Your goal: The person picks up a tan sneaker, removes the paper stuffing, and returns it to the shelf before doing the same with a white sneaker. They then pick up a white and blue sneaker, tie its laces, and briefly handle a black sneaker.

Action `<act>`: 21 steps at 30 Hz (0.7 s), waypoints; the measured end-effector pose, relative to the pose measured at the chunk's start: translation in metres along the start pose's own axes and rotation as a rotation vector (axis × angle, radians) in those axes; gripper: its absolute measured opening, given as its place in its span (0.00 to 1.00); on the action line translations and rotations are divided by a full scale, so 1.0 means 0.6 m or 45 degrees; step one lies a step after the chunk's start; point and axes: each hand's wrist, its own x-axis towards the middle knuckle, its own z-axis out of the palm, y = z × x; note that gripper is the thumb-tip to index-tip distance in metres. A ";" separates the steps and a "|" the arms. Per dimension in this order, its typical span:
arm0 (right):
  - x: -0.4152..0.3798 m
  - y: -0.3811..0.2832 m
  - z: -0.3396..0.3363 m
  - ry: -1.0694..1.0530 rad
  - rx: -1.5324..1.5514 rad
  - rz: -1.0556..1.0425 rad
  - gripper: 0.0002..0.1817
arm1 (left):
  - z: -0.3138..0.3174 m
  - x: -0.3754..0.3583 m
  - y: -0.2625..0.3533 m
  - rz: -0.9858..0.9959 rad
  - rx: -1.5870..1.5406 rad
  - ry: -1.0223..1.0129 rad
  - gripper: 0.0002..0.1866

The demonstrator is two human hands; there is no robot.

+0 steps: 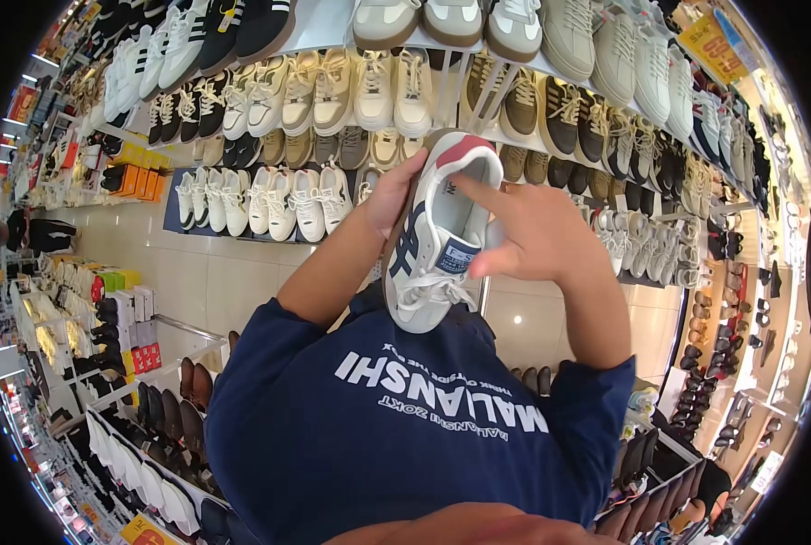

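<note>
A white sneaker (421, 295) with navy side stripes, a red heel patch, white laces and a navy label on its tongue is held up before my chest, toe toward me. My left hand (394, 193) grips it along its side near the heel, fingers hidden behind the sole. My right hand (534, 232) is at the shoe's opening: a finger reaches inside over the collar, and the thumb stretches out apart near the tongue label. The other right fingers are partly hidden.
Tiered shelves (319, 43) of paired sneakers stand in front of me. A lower display (174, 202) holds white sneakers. Racks of dark shoes (171, 413) flank me, with shoe boxes (142, 182) at left. A tiled floor (201, 272) lies between.
</note>
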 end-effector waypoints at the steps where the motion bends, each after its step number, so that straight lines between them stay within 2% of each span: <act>1: 0.007 -0.015 -0.012 -0.144 -0.011 0.076 0.63 | 0.001 -0.003 -0.001 0.008 0.048 0.024 0.30; 4: 0.022 -0.022 0.004 -0.366 -0.093 0.167 0.63 | -0.004 -0.024 -0.015 -0.067 0.133 0.106 0.30; 7: 0.018 -0.016 0.044 -0.312 -0.179 0.043 0.63 | -0.010 -0.040 -0.031 -0.106 0.216 0.201 0.30; 11: 0.014 0.009 0.074 -0.347 0.099 0.035 0.61 | -0.025 -0.052 -0.047 -0.099 0.191 0.157 0.31; 15: 0.002 -0.008 0.038 -0.438 0.021 0.180 0.56 | 0.000 -0.049 -0.051 -0.087 0.254 0.149 0.32; 18: -0.019 -0.011 0.042 -0.228 -0.193 0.124 0.56 | 0.005 -0.044 -0.057 -0.054 0.282 0.188 0.33; 21: -0.017 -0.011 0.022 -0.403 -0.031 0.267 0.56 | 0.007 -0.045 -0.064 -0.033 0.271 0.148 0.35</act>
